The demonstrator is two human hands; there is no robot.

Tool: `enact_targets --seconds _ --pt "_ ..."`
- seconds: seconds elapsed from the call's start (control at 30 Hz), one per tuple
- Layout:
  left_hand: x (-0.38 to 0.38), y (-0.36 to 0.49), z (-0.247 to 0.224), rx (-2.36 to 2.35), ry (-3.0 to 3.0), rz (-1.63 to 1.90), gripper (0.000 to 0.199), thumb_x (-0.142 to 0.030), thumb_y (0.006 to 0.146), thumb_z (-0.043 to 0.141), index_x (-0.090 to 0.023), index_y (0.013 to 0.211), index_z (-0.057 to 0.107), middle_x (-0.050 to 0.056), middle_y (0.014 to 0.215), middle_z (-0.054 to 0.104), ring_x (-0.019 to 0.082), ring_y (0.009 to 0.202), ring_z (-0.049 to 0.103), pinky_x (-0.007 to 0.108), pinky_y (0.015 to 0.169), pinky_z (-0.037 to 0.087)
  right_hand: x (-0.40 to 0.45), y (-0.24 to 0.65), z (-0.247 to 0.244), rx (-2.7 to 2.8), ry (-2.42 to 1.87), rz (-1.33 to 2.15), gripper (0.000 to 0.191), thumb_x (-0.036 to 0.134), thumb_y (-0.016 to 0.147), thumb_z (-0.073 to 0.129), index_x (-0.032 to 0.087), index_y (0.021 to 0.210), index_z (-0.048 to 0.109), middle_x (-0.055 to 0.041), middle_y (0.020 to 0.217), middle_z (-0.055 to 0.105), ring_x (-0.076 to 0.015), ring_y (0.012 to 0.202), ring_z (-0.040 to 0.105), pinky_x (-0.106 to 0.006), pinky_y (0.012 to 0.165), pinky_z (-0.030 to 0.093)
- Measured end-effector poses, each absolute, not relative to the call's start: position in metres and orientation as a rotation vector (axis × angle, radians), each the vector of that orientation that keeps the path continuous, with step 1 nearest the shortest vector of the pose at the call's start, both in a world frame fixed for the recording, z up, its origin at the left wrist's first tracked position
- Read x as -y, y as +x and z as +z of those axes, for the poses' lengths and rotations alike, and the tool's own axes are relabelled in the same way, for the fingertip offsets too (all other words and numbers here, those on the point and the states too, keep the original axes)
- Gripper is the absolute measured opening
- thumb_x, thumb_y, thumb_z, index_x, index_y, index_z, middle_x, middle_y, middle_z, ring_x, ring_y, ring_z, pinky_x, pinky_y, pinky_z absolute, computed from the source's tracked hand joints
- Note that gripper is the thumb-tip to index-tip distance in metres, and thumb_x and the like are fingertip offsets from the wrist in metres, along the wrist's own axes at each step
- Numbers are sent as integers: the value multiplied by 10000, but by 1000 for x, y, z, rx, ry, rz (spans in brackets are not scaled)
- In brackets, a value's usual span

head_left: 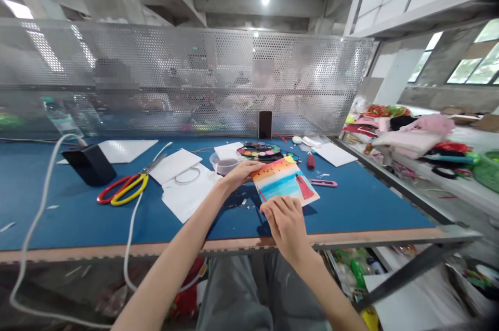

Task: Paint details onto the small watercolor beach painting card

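Two hands (284,228) hold striped watercolour paper card (284,181), edges pinched.

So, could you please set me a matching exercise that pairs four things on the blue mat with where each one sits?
Things:
1. Red-and-yellow-handled scissors
2. Multicoloured watercolour palette
3. Clear plastic cup of cloudy liquid
4. Painted paper card with orange and blue bands

Places:
A. Beyond the card, towards the far side of the blue mat
B. Between the left hand and the right hand
C. Left of the white paper sheets
D. Just beyond the left hand

Pairs: 1-C, 2-A, 3-D, 4-B
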State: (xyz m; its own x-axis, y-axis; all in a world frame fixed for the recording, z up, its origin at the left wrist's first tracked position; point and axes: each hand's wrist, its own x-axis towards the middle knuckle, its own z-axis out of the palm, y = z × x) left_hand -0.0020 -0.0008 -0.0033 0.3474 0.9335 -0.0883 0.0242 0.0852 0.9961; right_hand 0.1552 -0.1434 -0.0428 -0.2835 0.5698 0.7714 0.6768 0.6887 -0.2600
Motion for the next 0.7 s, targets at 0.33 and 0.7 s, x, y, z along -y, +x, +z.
enact_targets --seconds 0.33,0.7 --pt "-2 -2 -6 -974 1277 900 352 -394 642 824 -138 873 751 61 859 699 119 712 581 199 592 401 139 156 -46 1911 -1107 -199 290 222 1021 332 204 903 596 -42 888 633 -192 857 496 -342 786 307" --pt "-3 -2 -9 -984 1291 903 300 -350 703 778 -141 917 751 61 853 700 126 710 582 211 605 395 137 157 -48 1863 -1127 -173 306 238 1024 322 215 894 598 -42 876 639 -195 847 500 -359 797 304"
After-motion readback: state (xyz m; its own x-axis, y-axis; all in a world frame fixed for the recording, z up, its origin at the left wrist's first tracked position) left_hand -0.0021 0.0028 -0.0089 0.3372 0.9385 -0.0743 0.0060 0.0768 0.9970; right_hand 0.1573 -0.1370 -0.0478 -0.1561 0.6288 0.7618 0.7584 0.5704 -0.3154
